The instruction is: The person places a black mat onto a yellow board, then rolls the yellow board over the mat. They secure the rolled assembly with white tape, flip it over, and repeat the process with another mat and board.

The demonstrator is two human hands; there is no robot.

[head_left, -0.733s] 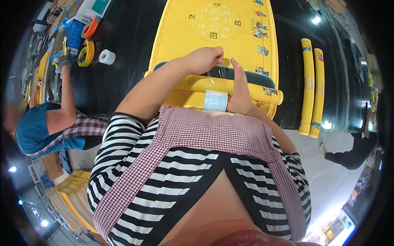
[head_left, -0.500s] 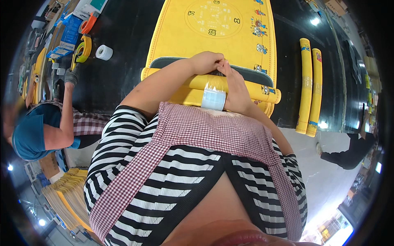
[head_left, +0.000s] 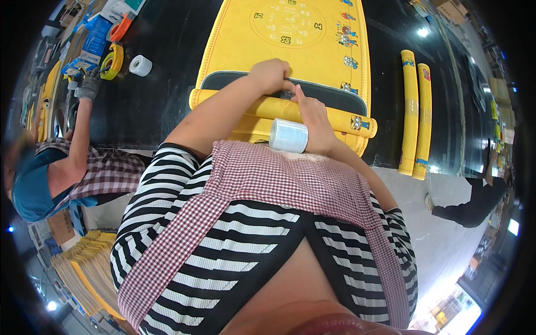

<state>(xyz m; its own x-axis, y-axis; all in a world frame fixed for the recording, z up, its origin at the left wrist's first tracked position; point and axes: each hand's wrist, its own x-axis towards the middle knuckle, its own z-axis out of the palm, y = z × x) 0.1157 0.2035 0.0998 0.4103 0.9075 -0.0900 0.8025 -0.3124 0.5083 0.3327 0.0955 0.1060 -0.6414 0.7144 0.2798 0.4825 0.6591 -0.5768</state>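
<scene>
Now the two hands meet over the rolled near edge of a yellow mat [head_left: 234, 49], which lies on the black bench [head_left: 167, 95] straight ahead of the person. Left hand [head_left: 271, 76] comes across from its side, fingers curled, and whether that grip has anything pinched in it, one cannot tell. Up from below slants the right hand [head_left: 316, 118], a fingertip at the left's fingers; its grip cannot be read either. Tight against the right wrist sits a roll of clear tape [head_left: 288, 136], over the mat's near edge. Off to the right, two slim yellow rolls [head_left: 410, 106] lie side by side; over on the left, a white roll [head_left: 140, 65] sits near a yellow tape dispenser [head_left: 113, 62], a co-worker's gloved hand [head_left: 89, 86] just beside it.
</scene>
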